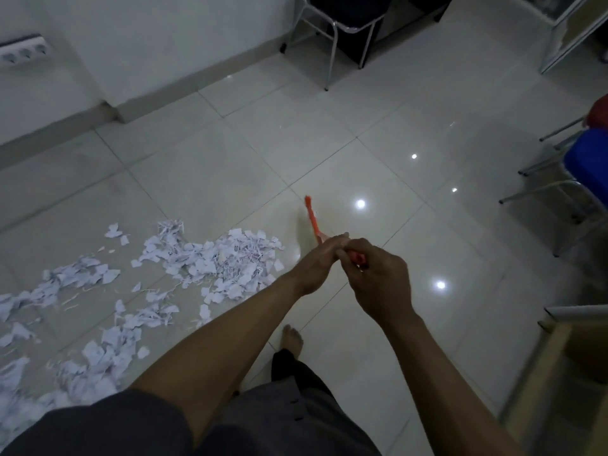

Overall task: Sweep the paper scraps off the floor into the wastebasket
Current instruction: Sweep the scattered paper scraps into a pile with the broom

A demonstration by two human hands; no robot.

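Observation:
Many white paper scraps (210,258) lie scattered over the tiled floor at the left and lower left. An orange broom handle (312,217) slants down toward the floor in the middle of the view, blurred. My right hand (378,274) grips its upper end. My left hand (320,261) is on the handle just below the right hand, fingers wrapped along it. The broom's head is hidden or blurred near the scraps' right edge. No wastebasket is in view.
A black chair with metal legs (332,37) stands at the far wall. Chairs with a blue seat (589,162) are at the right. A wooden furniture edge (559,340) is at the lower right. My bare foot (291,337) is below my hands.

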